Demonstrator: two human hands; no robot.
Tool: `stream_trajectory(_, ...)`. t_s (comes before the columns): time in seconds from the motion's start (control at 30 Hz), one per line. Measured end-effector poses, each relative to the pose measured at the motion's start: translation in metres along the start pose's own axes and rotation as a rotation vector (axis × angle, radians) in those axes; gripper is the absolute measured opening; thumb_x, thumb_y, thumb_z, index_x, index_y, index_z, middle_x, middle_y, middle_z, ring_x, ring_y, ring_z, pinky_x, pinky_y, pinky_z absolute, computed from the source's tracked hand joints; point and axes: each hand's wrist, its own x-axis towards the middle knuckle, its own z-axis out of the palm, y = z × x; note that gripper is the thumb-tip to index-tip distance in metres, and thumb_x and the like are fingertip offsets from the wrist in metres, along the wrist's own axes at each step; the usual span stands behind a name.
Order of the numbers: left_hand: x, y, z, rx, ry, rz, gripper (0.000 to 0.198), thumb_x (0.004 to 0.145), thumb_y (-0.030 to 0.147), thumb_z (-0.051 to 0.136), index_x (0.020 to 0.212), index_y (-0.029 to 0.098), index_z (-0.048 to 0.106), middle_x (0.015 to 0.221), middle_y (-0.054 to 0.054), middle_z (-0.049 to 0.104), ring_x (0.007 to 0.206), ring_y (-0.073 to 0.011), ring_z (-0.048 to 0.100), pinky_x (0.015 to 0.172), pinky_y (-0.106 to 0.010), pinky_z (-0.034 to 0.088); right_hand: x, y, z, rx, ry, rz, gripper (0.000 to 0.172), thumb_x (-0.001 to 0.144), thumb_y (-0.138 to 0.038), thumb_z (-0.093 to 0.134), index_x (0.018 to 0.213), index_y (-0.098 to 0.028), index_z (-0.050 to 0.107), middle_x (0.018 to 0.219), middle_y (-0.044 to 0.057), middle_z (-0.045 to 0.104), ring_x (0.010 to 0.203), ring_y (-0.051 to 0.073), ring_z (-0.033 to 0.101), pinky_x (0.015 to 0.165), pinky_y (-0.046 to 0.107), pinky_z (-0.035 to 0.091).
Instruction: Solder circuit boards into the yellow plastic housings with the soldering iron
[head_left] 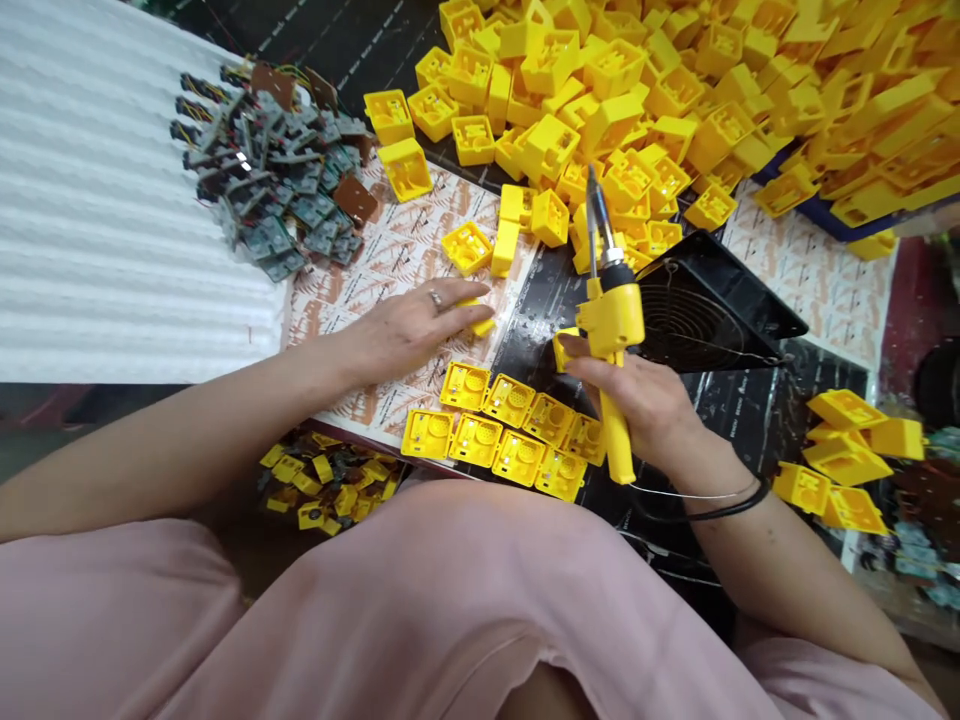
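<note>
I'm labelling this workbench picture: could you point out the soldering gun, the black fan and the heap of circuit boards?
Soldering gun (611, 318): head view, on its yellow body.
Black fan (697, 312): head view, on its grille.
Heap of circuit boards (281, 170): head view, mid-heap.

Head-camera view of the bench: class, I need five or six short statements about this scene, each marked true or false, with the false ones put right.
1. The right hand holds a yellow soldering tool. True.
2. The tool's tip points towards the person's body. False: it points away, towards the large heap of yellow housings.
3. A finger of the left hand wears a ring. True.
4. Beyond the right hand lies a pair of scissors. False: a black fan lies there.
5. Circuit boards are piled on the person's left. True.
6. The open housings nearest the person form one row. False: they form two rows.
</note>
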Motion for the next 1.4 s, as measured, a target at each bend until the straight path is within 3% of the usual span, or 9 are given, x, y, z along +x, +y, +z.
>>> stream_trajectory(0.17, -0.029, 0.004, -0.015, 0.084, 0.003, -0.073, 0.032, 0.096, 0.034, 0.046, 0.1, 0.025, 0.076, 0.146, -0.005, 0.072, 0.114, -0.0228, 0.077, 0.103, -0.04, 0.061, -0.002, 0.002, 0.0, -0.017, 0.059, 0.108, 0.028, 0.104, -0.017, 0.062, 0.129, -0.028, 0.063, 0.124, 0.004, 0.08, 0.099, 0.022, 0.081, 0.08, 0.033, 0.068)
stream_trajectory(0.27, -0.03, 0.012, -0.02, 0.117, 0.079, -0.19, 0.043, 0.098, 0.037, 0.043, 0.125, 0.022, 0.074, 0.148, -0.008, 0.071, 0.127, -0.0268, 0.073, 0.112, -0.045, 0.056, 0.002, 0.005, 0.01, -0.047, 0.055, 0.101, 0.022, 0.102, -0.026, 0.069, 0.124, -0.027, 0.063, 0.117, 0.006, 0.08, 0.096, 0.022, 0.08, 0.077, 0.032, 0.066)
stream_trajectory(0.37, -0.023, 0.017, -0.023, 0.141, 0.012, -0.218, 0.056, 0.099, 0.043, 0.044, 0.146, 0.019, 0.063, 0.154, -0.011, 0.066, 0.14, -0.0305, 0.064, 0.12, -0.049, 0.049, 0.008, 0.007, 0.02, -0.057, 0.001, 0.107, 0.022, 0.104, -0.03, 0.067, 0.125, -0.026, 0.064, 0.117, 0.008, 0.079, 0.101, 0.024, 0.079, 0.082, 0.033, 0.066)
stream_trajectory(0.53, -0.012, 0.019, -0.022, 0.229, -0.181, -0.242, 0.065, 0.098, 0.055, 0.048, 0.149, 0.018, 0.061, 0.151, -0.012, 0.066, 0.133, -0.0329, 0.065, 0.118, -0.05, 0.048, 0.011, 0.013, 0.03, -0.03, -0.031, 0.13, 0.023, 0.104, -0.034, 0.066, 0.125, -0.024, 0.063, 0.117, 0.01, 0.077, 0.104, 0.025, 0.078, 0.086, 0.036, 0.066)
stream_trajectory(0.73, 0.002, 0.021, -0.013, 0.312, -0.09, -0.255, 0.056, 0.099, 0.046, 0.046, 0.145, 0.02, 0.065, 0.12, -0.01, 0.078, 0.114, -0.029, 0.073, 0.107, -0.044, 0.055, 0.013, 0.014, 0.037, -0.04, -0.034, 0.115, 0.022, 0.106, -0.036, 0.062, 0.123, -0.024, 0.059, 0.111, 0.009, 0.077, 0.097, 0.025, 0.078, 0.079, 0.035, 0.065)
stream_trajectory(0.9, 0.008, 0.022, -0.017, 0.352, -0.066, -0.258, 0.052, 0.099, 0.045, 0.043, 0.135, 0.021, 0.071, 0.119, -0.01, 0.077, 0.113, -0.0296, 0.073, 0.106, -0.045, 0.055, 0.009, 0.011, 0.018, -0.09, -0.072, 0.128, 0.02, 0.105, -0.027, 0.06, 0.125, -0.026, 0.059, 0.113, 0.008, 0.077, 0.102, 0.025, 0.077, 0.082, 0.036, 0.065)
stream_trajectory(1.07, 0.021, 0.024, -0.013, 0.366, -0.139, -0.308, 0.048, 0.094, 0.049, 0.054, 0.123, 0.018, 0.076, 0.103, -0.011, 0.076, 0.104, -0.0319, 0.072, 0.101, -0.048, 0.056, -0.006, 0.01, -0.001, -0.074, -0.14, 0.113, 0.023, 0.103, -0.02, 0.06, 0.125, -0.026, 0.058, 0.115, 0.009, 0.076, 0.104, 0.024, 0.076, 0.082, 0.034, 0.065)
stream_trajectory(1.27, 0.061, 0.06, 0.015, 0.194, -0.211, -0.105, 0.04, 0.103, 0.042, 0.052, 0.117, 0.017, 0.079, 0.105, -0.013, 0.077, 0.102, -0.0304, 0.072, 0.097, -0.046, 0.055, -0.019, 0.001, -0.013, -0.124, -0.158, 0.108, 0.022, 0.105, -0.022, 0.058, 0.127, -0.023, 0.058, 0.113, 0.011, 0.076, 0.101, 0.025, 0.076, 0.08, 0.034, 0.064)
stream_trajectory(1.4, 0.073, 0.042, 0.007, 0.217, 0.073, -0.111, 0.045, 0.105, 0.045, 0.051, 0.137, 0.021, 0.07, 0.13, -0.014, 0.074, 0.125, -0.0345, 0.065, 0.11, -0.053, 0.05, -0.023, -0.002, -0.019, -0.117, -0.178, 0.112, 0.02, 0.107, -0.026, 0.058, 0.126, -0.022, 0.059, 0.109, 0.01, 0.077, 0.097, 0.024, 0.077, 0.079, 0.034, 0.065)
